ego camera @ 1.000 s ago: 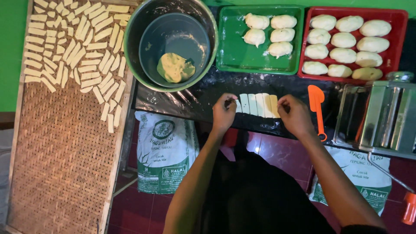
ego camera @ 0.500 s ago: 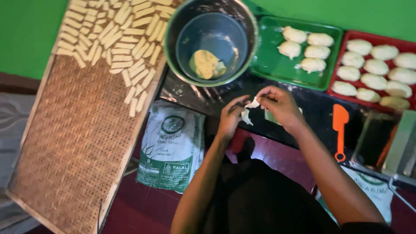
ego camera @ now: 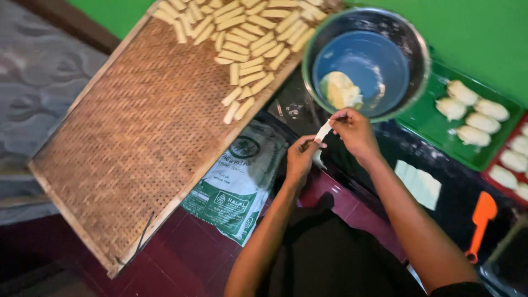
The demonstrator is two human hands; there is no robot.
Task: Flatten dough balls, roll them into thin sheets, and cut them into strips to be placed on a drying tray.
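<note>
My left hand [ego camera: 301,157] and my right hand [ego camera: 355,132] together pinch a thin white dough strip [ego camera: 322,132], held up between them over the dark work surface [ego camera: 385,154]. Just above the hands is a blue bowl [ego camera: 374,60] with a pale yellow lump of filling [ego camera: 341,91], set inside a larger metal basin [ego camera: 421,41]. A small stack of cut dough sheets [ego camera: 419,184] lies on the dark surface to the right of my right forearm.
A large woven bamboo tray [ego camera: 137,143] at the left holds several rolled dough sticks [ego camera: 247,38] at its far end. A green tray [ego camera: 440,137] and a red tray [ego camera: 498,159] carry dough lumps. An orange scraper [ego camera: 482,217] lies at right; a printed sack [ego camera: 236,181] lies below.
My hands lifted one dough strip off the stack and carried it left toward the bowl. The view swung left, so the trays slid to the right edge.
</note>
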